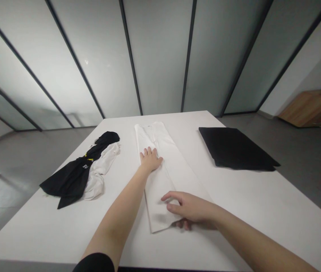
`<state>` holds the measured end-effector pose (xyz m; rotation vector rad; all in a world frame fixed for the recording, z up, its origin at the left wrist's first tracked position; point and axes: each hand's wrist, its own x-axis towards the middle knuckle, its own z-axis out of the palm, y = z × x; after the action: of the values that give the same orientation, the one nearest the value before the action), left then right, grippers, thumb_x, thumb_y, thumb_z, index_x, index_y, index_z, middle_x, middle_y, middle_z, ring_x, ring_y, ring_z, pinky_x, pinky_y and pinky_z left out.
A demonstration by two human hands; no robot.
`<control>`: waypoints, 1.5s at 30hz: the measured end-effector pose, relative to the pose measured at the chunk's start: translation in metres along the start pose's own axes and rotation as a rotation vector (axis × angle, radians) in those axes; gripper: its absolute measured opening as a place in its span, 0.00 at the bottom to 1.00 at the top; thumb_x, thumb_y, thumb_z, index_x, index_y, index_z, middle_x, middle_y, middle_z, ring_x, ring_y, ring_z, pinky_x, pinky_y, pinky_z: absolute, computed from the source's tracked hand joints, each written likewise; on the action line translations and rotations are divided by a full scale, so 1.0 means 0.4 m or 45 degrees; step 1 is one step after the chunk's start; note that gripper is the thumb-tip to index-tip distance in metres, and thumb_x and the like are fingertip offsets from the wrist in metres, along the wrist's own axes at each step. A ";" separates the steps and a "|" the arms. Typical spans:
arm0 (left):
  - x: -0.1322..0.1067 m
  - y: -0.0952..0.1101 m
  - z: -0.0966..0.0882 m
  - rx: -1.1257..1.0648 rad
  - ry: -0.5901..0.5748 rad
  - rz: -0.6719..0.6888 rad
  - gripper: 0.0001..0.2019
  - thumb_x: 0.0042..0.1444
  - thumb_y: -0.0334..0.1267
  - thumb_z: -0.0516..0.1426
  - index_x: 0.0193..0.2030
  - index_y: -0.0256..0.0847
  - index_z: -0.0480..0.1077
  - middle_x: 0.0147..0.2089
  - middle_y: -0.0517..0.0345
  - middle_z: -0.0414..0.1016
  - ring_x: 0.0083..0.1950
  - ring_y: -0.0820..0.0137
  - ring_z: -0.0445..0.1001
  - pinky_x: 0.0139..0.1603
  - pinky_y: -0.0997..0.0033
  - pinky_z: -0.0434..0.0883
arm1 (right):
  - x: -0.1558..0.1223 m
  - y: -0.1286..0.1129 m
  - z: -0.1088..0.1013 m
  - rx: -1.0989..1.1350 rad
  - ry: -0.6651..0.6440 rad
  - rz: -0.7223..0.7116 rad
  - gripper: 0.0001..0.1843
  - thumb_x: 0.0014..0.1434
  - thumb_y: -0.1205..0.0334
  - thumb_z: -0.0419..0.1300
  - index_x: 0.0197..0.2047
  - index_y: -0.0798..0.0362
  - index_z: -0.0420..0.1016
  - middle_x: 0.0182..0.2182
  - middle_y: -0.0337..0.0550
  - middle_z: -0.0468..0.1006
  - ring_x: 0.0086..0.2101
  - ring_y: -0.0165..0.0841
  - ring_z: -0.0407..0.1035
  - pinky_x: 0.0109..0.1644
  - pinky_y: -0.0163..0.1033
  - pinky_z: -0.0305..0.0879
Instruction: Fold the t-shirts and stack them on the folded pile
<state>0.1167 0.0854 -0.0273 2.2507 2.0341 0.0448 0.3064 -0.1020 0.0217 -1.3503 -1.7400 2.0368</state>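
Note:
A long white garment (160, 185), folded lengthwise, lies in the middle of the table and narrows toward its far end. My left hand (150, 160) rests flat on its upper part, palm down with the fingers spread. Over the near end of the cloth, at its right side, is my right hand (190, 207). Its thumb and forefinger are apart, and the other fingers curl down beside the near hem. Whether those lower fingers touch the cloth, I cannot tell.
On the left of the white table (262, 211) lies a crumpled black garment (72, 177) with a crumpled white one (100, 168) against it. A flat black sheet-like stack (234, 149) sits at the right. Frosted panels (160, 56) stand behind, and a wooden cabinet (310, 107) is at far right.

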 end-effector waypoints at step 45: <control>0.017 -0.003 -0.030 -0.204 0.068 -0.052 0.25 0.69 0.58 0.50 0.60 0.43 0.73 0.66 0.43 0.75 0.69 0.52 0.71 0.69 0.52 0.65 | 0.052 0.033 0.100 1.086 -0.259 0.120 0.09 0.49 0.67 0.67 0.36 0.59 0.76 0.42 0.56 0.86 0.50 0.43 0.82 0.62 0.46 0.76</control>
<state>0.1150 0.0929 -0.0158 2.1334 2.0223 0.2577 0.2720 -0.1221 -0.0033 -0.9612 -0.6565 2.5654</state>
